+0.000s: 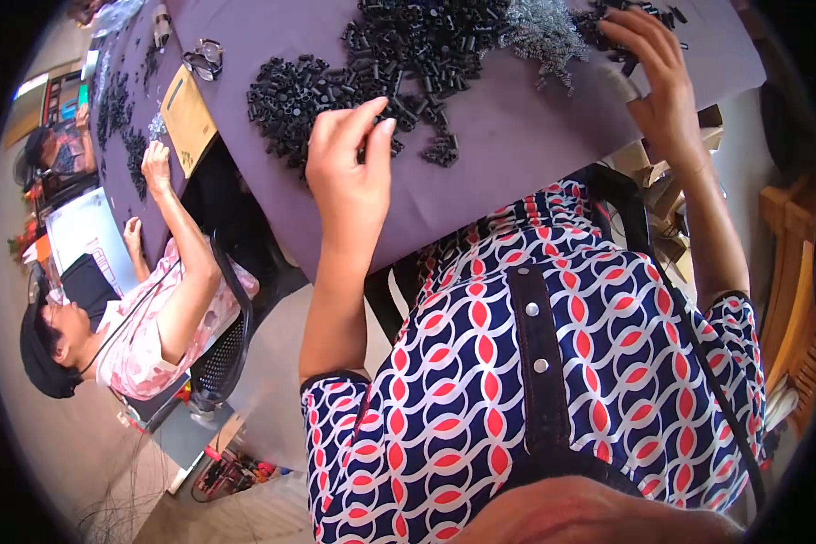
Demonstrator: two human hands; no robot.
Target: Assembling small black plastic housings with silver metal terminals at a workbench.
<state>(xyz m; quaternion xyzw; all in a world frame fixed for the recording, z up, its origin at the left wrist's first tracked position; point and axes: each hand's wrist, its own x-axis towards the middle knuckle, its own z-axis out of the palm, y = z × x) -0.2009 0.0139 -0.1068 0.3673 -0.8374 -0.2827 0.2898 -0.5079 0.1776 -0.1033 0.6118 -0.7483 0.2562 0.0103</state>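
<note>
A heap of small black plastic tubular pieces lies on a cloth-covered table. My left hand hovers at its near side. Thumb and forefinger are bent toward each other there, and whatever may be between them does not stand out from the dark pile. Over by the table's far right, my right hand has its fingers stretched out and apart, thumb well away from them. Its fingertips reach over a smaller scatter of black pieces. Between the hands, farther back, sits a pile of small silvery metal springs.
To my left a co-worker in a dark cap sits at the table, one hand near more black pieces. A tan board and a dark strap-like item lie between us. Cardboard boxes and a wooden chair stand at the right.
</note>
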